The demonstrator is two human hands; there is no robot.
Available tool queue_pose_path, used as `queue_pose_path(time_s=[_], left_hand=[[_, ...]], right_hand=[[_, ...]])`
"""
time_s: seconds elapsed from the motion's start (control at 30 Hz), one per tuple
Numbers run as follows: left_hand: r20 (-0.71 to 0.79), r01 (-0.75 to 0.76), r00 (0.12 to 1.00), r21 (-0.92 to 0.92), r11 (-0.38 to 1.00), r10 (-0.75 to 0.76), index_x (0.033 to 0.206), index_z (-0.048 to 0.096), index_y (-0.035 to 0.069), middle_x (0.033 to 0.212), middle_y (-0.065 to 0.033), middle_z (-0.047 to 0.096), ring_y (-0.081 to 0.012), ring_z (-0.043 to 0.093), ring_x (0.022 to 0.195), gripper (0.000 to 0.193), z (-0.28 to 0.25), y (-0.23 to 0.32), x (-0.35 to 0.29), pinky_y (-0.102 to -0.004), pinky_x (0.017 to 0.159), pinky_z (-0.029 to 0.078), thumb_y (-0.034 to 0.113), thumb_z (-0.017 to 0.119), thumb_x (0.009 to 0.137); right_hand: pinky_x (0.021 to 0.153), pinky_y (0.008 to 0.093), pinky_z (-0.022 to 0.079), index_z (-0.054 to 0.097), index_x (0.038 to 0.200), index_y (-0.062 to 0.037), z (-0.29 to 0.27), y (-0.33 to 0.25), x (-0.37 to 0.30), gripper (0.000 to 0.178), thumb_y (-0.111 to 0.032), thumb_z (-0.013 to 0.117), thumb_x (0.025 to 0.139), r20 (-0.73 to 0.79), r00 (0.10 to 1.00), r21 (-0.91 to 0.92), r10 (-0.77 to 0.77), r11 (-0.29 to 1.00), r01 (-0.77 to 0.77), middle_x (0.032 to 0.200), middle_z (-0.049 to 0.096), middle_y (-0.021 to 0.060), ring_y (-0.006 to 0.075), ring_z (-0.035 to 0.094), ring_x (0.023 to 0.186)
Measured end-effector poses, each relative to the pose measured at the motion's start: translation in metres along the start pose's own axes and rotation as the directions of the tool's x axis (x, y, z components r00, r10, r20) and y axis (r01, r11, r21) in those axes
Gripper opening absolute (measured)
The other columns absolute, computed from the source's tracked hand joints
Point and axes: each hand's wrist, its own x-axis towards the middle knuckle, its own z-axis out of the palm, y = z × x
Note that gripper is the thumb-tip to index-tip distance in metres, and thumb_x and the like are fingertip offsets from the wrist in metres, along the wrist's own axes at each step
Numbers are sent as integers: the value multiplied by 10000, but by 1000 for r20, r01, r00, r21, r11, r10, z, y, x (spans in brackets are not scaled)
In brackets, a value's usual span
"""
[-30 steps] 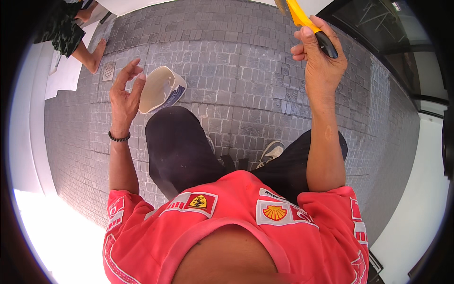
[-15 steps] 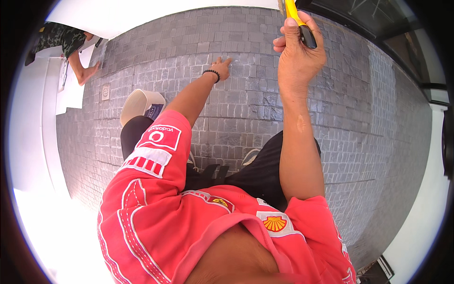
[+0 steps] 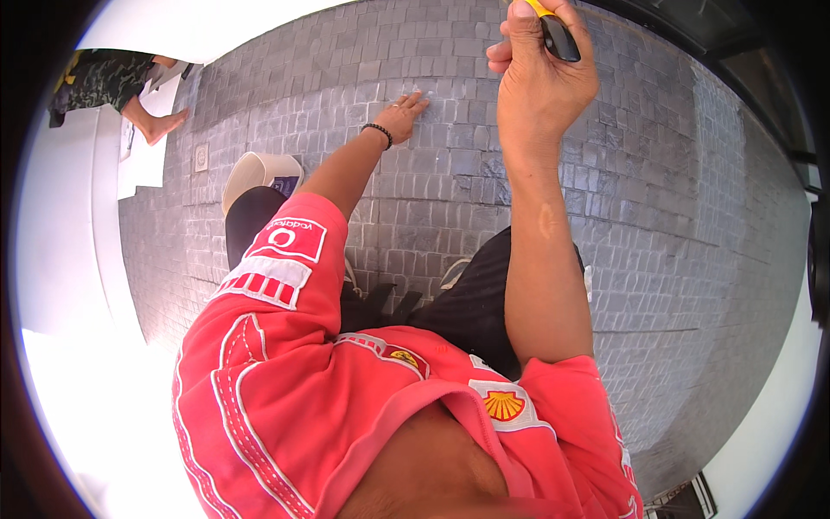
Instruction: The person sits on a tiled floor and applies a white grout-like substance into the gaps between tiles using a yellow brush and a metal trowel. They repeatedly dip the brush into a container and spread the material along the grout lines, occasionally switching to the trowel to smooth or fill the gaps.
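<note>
The left hand (image 3: 400, 116), fingers loosely spread, is over the paved floor (image 3: 450, 190); contact is unclear. Toward the floor's far edge, the right hand (image 3: 546, 82) pinches a yellow-and-black handle (image 3: 560, 39), probably light, stiff, best gripped at its black end.

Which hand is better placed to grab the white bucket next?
Probably the left hand: it appears free, fingers spread, and is nearer the white bucket. The right hand is farther off and grips a black-and-yellow handle.
</note>
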Motion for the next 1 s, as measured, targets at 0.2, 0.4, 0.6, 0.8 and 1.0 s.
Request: queue_pose_path(time_s=[0.2,0.4,0.6,0.8,1.0], left_hand=[[730,124,683,-148,981,24,871,761,130,855,-121,746,-351,720,866,168,-47,43,-47,-475,800,585,116,595,849],[426,139,904,-218,966,-34,841,736,57,856,-141,710,-331,700,899,194,-38,69,-48,-454,824,558,26,546,812],[867,186,470,-278,942,163,1083,778,118,1089,-178,720,-373,702,988,321,-57,49,-3,-445,906,568,79,578,835],[682,-90,687,-263,961,251,1459,525,122,1147,-161,671,-354,681,980,686,-58,90,-40,-468,896,550,2,593,788],[721,-200,455,-490,849,523,1439,555,134,1143,-184,682,-380,706,1018,610,-51,192,-102,-453,860,577,133,696,845]], right_hand=[[514,187,454,688,1200,-29,-11,-7,-1,259,-166,731,985,42,996,-38,-78,996,80,802,618,-9,41,552,606],[511,183,454,686,1198,-28,-9,-9,-2,249,-165,720,993,31,997,42,-70,997,69,785,618,-6,35,553,598],[494,181,441,688,1179,-25,-18,-18,0,224,-149,713,995,38,996,-26,-84,996,85,765,609,-12,34,550,584],[484,182,441,697,1152,-25,-19,-18,3,204,-159,710,998,34,998,1,-61,998,61,756,600,-13,34,547,571],[514,207,517,703,1156,-42,-30,-3,6,259,-222,740,975,54,995,-78,-83,993,87,788,677,36,77,634,587]])
